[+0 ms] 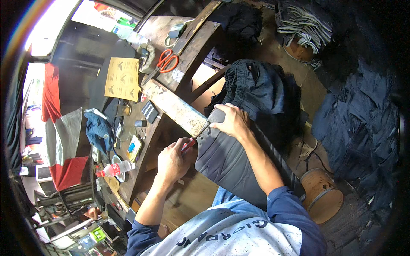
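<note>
Beside the board (pixel 173 104), your left fingers (pixel 178 146) grip a red tool (pixel 187 145), right fingers (pixel 226 112) a dark panel (pixel 220 152); slippage could gouge it.

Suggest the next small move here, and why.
Perhaps ease the slim, red-handled tool slightly along the edge of the dark, creased, cloth-like piece: the left hand grips the tool close to that edge, while the right hand holds the piece's upper end by the long, worn wooden plank.
</note>
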Available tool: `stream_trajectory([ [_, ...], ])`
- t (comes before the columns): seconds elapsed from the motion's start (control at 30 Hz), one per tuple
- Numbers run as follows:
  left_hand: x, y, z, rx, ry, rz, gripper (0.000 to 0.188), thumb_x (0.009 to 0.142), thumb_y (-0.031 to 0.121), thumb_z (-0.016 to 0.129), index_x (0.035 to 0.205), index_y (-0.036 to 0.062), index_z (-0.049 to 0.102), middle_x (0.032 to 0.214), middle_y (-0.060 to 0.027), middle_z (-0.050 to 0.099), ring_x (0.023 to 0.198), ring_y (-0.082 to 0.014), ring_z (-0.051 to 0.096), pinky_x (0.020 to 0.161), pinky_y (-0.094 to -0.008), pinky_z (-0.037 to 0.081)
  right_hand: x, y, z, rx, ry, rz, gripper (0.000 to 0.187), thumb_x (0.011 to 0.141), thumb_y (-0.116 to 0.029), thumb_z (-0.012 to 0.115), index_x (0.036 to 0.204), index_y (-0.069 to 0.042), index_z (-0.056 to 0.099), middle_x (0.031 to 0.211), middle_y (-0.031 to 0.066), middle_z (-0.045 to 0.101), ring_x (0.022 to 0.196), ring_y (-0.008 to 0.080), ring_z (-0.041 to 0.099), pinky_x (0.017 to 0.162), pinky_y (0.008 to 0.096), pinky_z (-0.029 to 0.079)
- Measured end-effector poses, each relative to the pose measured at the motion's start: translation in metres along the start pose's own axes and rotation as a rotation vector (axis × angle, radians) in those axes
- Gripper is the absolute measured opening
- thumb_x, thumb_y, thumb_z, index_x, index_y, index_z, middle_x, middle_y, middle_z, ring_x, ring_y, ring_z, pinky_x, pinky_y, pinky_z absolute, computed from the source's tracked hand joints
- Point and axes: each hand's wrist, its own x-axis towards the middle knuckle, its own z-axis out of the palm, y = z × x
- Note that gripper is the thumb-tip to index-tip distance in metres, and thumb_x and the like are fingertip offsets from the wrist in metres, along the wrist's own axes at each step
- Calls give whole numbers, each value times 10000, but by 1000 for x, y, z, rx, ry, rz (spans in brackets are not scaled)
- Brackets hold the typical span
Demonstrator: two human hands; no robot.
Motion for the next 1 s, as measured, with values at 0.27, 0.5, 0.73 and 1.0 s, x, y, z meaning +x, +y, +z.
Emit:
stream_trajectory([
  [0.27, 4, 5, -3, 61, 12, 40, 261, 870, 211, 636, 1119, 137, 615, 921, -184, 685, 820, -390, 665, 705, -467, 529, 1, 7, 7, 109, -36, 26, 676, 598, -358, 877, 1191, -137, 640, 1181, 156, 621, 1109, 357, 584, 939, 480, 439],
  [0.5, 7, 16, -5, 213, -14, 30, 232, 896, 224, 614, 1111, 139, 599, 941, -167, 658, 818, -375, 660, 676, -466, 534, 5, 15, 16, 140, -131, 83, 749, 618, -388, 867, 1273, -166, 581, 1328, 154, 536, 1249, 338, 485, 1055, 495, 327],
  [0.73, 15, 34, -16, 584, -88, 244, 204, 818, 108, 625, 1021, 97, 600, 957, -141, 561, 771, -323, 658, 616, -429, 535, 5, 18, 22, 128, -136, 82, 774, 627, -388, 867, 1302, -174, 555, 1367, 154, 506, 1265, 331, 472, 1068, 492, 313],
  [1.0, 94, 24, -45, 149, -773, -123, 394, 985, 340, 536, 931, -50, 555, 682, -138, 610, 622, -259, 651, 603, -413, 540, 2, 11, 17, 92, -69, 95, 725, 616, -359, 880, 1255, -166, 597, 1270, 139, 575, 1218, 313, 512, 1035, 469, 341],
])
